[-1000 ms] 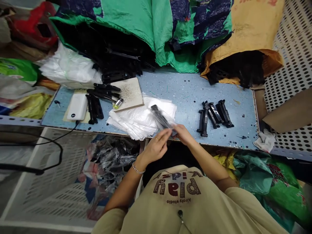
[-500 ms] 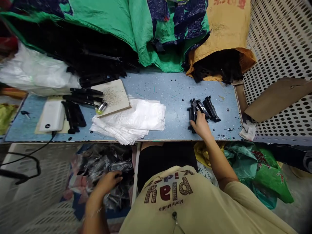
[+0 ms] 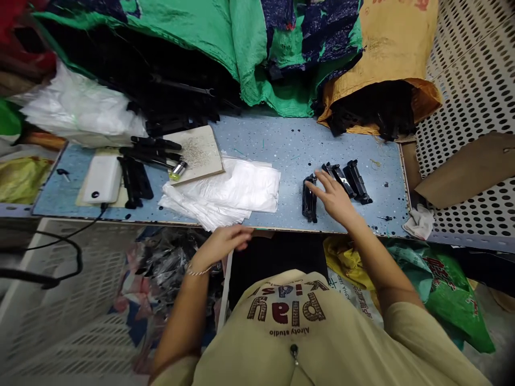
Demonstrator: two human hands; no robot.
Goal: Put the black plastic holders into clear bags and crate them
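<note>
My right hand point(image 3: 337, 202) is over the blue tabletop with its fingers stretched apart. Its fingertips reach the upper end of a black plastic part point(image 3: 309, 199) that stands alone; I cannot tell whether they touch it. Two more black plastic parts point(image 3: 357, 182) lie side by side just beyond that hand. My left hand point(image 3: 226, 244) is at the table's front edge, its fingers loosely bent and nothing visible in them. Closest to it is a fanned stack of white plastic bags point(image 3: 251, 187).
A cream board point(image 3: 197, 153) overlaps the bags' left end. Beside it lie black parts point(image 3: 137, 182) and a white power bank point(image 3: 102, 179) with a cable. Green point(image 3: 193, 32) and orange sacks point(image 3: 394, 48) of black parts line the back. Bagged parts point(image 3: 169, 262) fill a bin below.
My left hand has risen from the bin of bagged parts to the table edge. The nearest black part now stands apart, left of the other two, and my right hand's fingers have spread.
</note>
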